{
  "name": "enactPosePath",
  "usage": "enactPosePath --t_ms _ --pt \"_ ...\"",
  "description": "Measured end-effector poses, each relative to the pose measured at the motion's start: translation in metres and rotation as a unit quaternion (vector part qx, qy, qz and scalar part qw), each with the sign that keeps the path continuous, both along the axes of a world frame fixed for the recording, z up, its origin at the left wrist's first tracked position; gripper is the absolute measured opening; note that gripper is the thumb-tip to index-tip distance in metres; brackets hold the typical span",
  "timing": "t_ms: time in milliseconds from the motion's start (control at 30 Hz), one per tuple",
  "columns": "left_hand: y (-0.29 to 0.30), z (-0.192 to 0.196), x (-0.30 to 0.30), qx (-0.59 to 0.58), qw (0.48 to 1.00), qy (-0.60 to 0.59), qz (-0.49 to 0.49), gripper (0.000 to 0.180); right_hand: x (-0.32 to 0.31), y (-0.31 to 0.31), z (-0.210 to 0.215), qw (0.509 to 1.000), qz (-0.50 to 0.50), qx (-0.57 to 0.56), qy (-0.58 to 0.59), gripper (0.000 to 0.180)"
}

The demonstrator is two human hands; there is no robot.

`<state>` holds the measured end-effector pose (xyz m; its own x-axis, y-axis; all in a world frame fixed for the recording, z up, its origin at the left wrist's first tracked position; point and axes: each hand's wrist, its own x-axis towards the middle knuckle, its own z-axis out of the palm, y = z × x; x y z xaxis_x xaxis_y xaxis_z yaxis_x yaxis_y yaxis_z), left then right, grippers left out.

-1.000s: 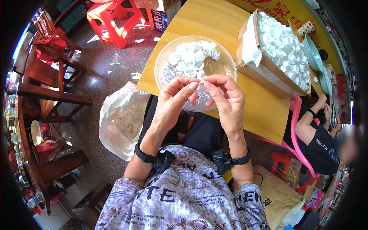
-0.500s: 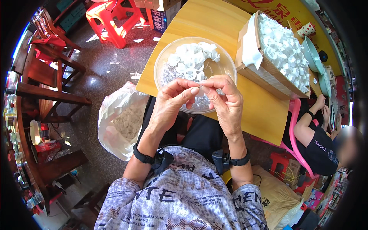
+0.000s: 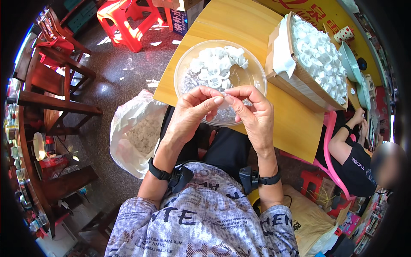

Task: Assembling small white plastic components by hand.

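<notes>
My left hand and my right hand meet over the near side of a round clear plastic tub. Thumb and forefinger of each are pinched together on a tiny clear piece, mostly covered by the fingertips. White plastic ring-like parts are heaped at the far side of the tub. Small clear pieces lie along its left and near side, partly behind my hands.
The tub stands on a yellow wooden table. At its right a cardboard box brims with white plastic parts. A white sack of pale pieces sits on the floor at left. Another person sits at right by a pink chair.
Both hands keep their pinch over the tub with hardly any movement. The whole view has shifted slightly.
</notes>
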<state>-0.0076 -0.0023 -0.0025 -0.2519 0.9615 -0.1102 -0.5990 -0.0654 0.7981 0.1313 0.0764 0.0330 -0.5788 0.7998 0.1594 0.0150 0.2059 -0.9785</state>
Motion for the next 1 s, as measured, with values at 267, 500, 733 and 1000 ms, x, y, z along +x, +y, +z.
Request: enactPosePath --t_ms 267,500,733,1000 --pt "0.001 -0.006 0.000 0.024 0.998 -0.049 0.013 0.022 0.000 -0.005 -0.007 0.997 -0.063 0.006 0.050 0.007" --pt "0.003 -0.005 0.003 0.036 0.998 -0.036 0.028 0.030 -0.007 -0.009 -0.009 0.994 -0.057 0.028 0.084 0.007" --pt "0.003 -0.007 0.005 0.026 0.999 -0.028 0.032 0.029 -0.006 -0.011 -0.012 0.995 -0.061 0.007 0.073 0.011" --pt "0.003 -0.007 0.006 0.029 0.999 -0.014 0.043 0.028 -0.007 -0.011 -0.013 0.995 -0.064 0.011 0.070 0.011"
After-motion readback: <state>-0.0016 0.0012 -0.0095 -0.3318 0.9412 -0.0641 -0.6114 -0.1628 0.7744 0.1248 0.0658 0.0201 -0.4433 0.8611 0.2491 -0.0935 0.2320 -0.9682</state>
